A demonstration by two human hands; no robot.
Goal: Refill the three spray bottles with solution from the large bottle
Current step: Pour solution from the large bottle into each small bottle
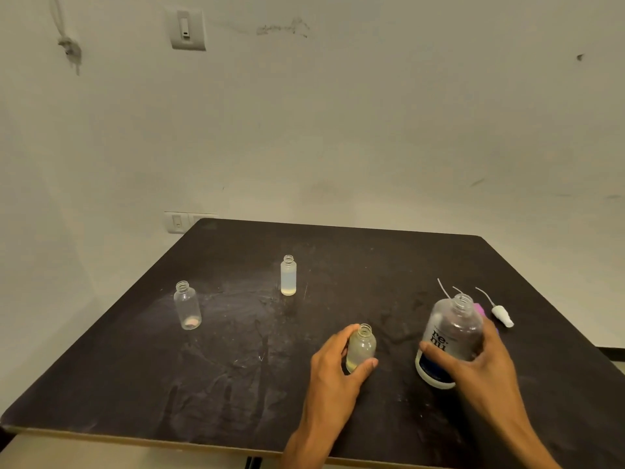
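On the dark bench (236, 367) we note three uncapped clear spray bottles: a rounded one (187, 305) far left, a slim one (288, 275) behind, and a third (360, 348) holding pale yellowish liquid, which our left hand (333, 367) grips upright. Our right hand (480, 363) curls round the large bottle (448, 340), uncapped, tilted slightly. A white sprayer head (502, 314) lies just beyond.

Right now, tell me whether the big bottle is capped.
Uncapped: the large bottle, gripped by the right hand, shows bare neck threads.
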